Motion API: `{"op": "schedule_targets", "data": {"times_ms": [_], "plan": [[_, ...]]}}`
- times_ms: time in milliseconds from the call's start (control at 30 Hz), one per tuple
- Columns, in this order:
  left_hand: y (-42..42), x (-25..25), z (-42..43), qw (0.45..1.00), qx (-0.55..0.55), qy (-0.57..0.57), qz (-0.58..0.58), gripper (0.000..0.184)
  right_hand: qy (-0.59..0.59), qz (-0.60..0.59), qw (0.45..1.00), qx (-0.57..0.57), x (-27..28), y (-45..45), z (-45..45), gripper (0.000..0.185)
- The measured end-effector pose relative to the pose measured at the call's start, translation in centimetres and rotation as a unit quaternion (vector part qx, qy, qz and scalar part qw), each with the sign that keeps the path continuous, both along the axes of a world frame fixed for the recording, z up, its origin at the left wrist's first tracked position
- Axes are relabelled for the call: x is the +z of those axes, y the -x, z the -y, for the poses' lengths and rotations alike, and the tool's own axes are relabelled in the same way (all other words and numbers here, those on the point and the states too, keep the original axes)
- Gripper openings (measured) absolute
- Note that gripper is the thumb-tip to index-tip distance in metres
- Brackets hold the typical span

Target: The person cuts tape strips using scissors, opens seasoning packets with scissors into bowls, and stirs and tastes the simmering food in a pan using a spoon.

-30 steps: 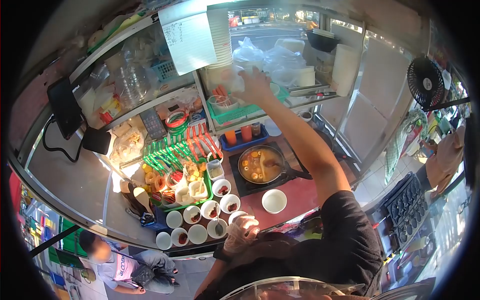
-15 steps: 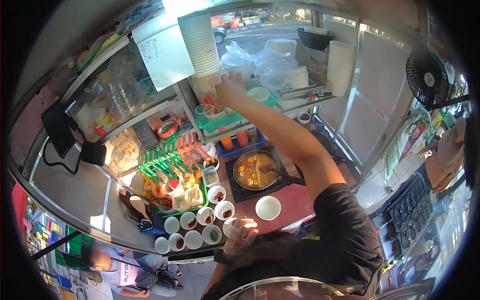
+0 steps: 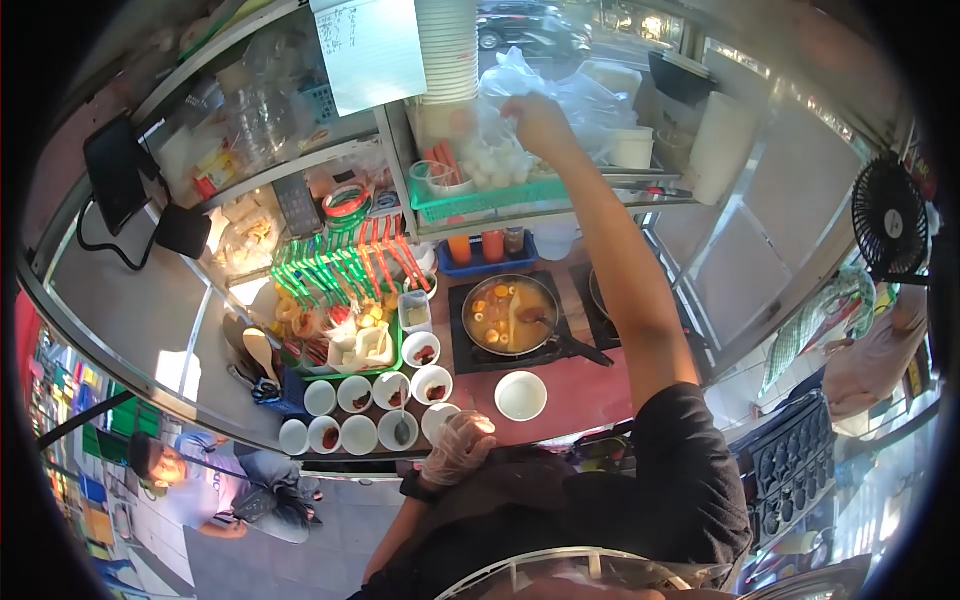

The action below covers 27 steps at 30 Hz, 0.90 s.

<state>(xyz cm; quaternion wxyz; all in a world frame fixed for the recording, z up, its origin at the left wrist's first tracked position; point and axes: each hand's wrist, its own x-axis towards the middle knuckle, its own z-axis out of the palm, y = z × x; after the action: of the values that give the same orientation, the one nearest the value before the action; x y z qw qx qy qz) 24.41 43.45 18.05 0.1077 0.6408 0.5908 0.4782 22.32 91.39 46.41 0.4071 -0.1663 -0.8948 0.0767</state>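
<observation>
My left hand point(image 3: 460, 448), in a clear plastic glove, is at the counter's front edge. Its fingers are curled beside a white bowl point(image 3: 437, 420) that they partly cover; whatever they may hold is hidden. Stretched up to the shelf, my bare right hand point(image 3: 538, 125) has its fingers closed at a thin plastic bag point(image 3: 512, 75). Below the shelf, a pan point(image 3: 505, 335) of orange broth with egg pieces and a ladle sits on a stove. One bare white bowl point(image 3: 521, 397) stands in front of it. Several white bowls with dark red paste point(image 3: 431, 387) stand to the left.
A green basket point(image 3: 490, 200) rests on the shelf beside stacked bowls point(image 3: 450, 45). Sauce bottles stand in a blue tray point(image 3: 490, 262). Left are red and green-handled strainers point(image 3: 340, 270) over ingredients. The pan handle point(image 3: 588, 350) points right. A person point(image 3: 215, 475) sits at lower left.
My right hand has moved right along the shelf, from the stacked bowls to the plastic bag. The whole view has shifted with my head. My left hand stays beside the white bowl.
</observation>
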Motion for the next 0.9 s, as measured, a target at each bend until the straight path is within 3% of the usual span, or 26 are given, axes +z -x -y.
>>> {"op": "schedule_targets", "data": {"times_ms": [67, 200, 267, 333, 433, 500, 567, 633, 667, 733, 800, 867, 900], "plan": [[-0.2, 0.5, 0.1, 0.999, -0.014, 0.035, 0.015, 0.019, 0.061, 0.046, 0.995, 0.060, -0.6, -0.1, -0.2, 0.029], [0.1, -1.1, -0.7, 0.998, -0.052, -0.024, -0.040, 0.020, 0.018, 0.002, 0.999, 0.038, -1.7, 0.3, 4.5, 0.028], [0.0, -1.0, -0.4, 0.998, -0.044, -0.024, -0.043, 0.019, -0.008, 0.059, 0.998, -0.017, -2.0, 0.4, 4.8, 0.027], [0.2, -0.3, 0.6, 0.998, -0.032, -0.017, -0.042, 0.019, 0.025, 0.024, 0.999, -0.035, -2.1, 0.2, 3.9, 0.027], [0.6, -0.8, 1.9, 1.000, -0.022, -0.001, -0.006, 0.016, -0.093, -0.157, 0.982, -0.049, 0.1, -2.5, 7.8, 0.021], [1.0, -0.1, 3.1, 1.000, -0.007, 0.015, 0.019, 0.013, -0.105, -0.182, 0.977, -0.044, 1.2, -4.2, 14.0, 0.020], [1.3, -0.1, 4.0, 0.999, 0.010, 0.019, 0.042, 0.013, 0.066, -0.159, 0.985, -0.017, 1.2, -4.0, 21.6, 0.017], [1.7, 0.3, 5.0, 0.999, 0.028, 0.024, 0.013, 0.014, 0.153, -0.059, 0.971, 0.174, -0.7, -1.5, 27.3, 0.018], [1.8, 0.4, 5.4, 0.999, 0.027, 0.024, 0.013, 0.014, 0.262, -0.006, 0.936, 0.237, -1.8, 0.6, 29.4, 0.028], [2.2, 0.9, 6.1, 0.999, 0.025, 0.041, 0.002, 0.014, 0.272, 0.033, 0.935, 0.226, -5.3, 7.1, 30.5, 0.053], [2.8, 1.3, 6.9, 1.000, 0.006, 0.020, -0.018, 0.013, 0.221, -0.001, 0.964, 0.147, -7.1, 13.5, 30.5, 0.092], [3.0, 0.9, 8.2, 1.000, 0.008, 0.011, 0.014, 0.013, 0.173, -0.128, 0.972, 0.094, -8.4, 20.1, 30.6, 0.114], [3.2, 1.0, 9.0, 1.000, 0.016, 0.009, 0.012, 0.014, 0.168, -0.140, 0.972, 0.090, -8.6, 22.6, 31.1, 0.114]]}}
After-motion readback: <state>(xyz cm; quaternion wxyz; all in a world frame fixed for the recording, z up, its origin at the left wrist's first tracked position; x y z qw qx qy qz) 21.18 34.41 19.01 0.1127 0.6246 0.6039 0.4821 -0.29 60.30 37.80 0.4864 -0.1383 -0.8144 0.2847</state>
